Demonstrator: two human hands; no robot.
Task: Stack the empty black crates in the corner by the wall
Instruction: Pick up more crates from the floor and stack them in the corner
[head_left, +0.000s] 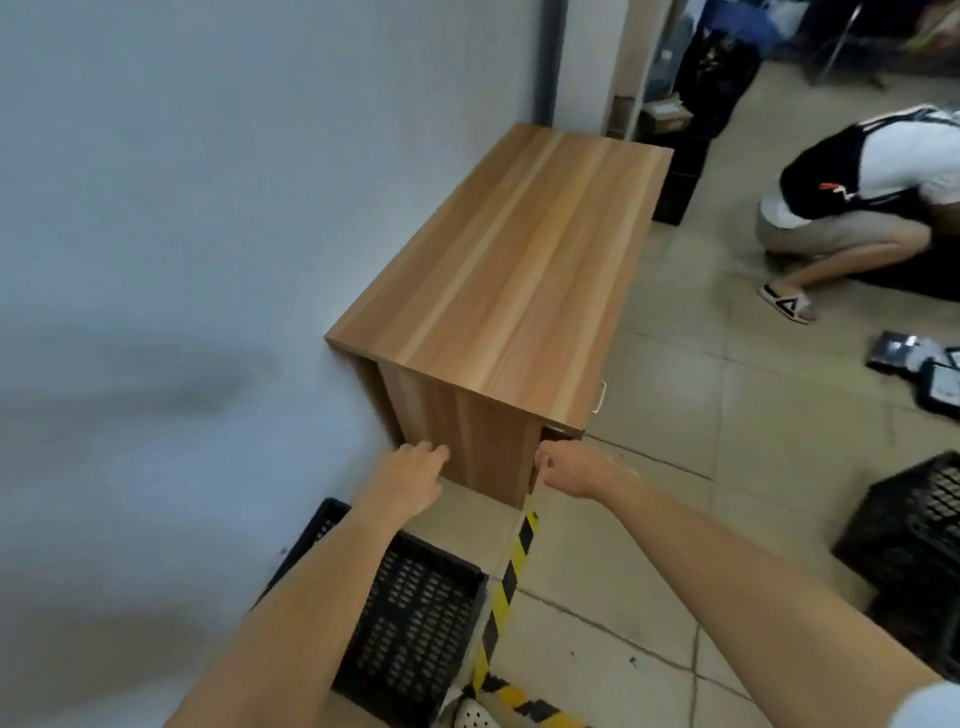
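An empty black crate (415, 613) lies on the floor against the wall, below my left forearm. More black crates (914, 540) stand stacked at the right edge. My left hand (410, 478) reaches out with straight fingers to the near left side of a wooden cabinet (509, 270). My right hand (571, 470) is at the cabinet's near right corner, its fingers curled behind the edge; how much they hold is hidden.
The cabinet stands along the pale wall (182, 234). Yellow-black tape (506, 577) runs across the tiled floor. A person (852, 208) crouches at the far right, with packets (914, 364) on the floor nearby. Dark crates and clutter (711, 88) fill the far corner.
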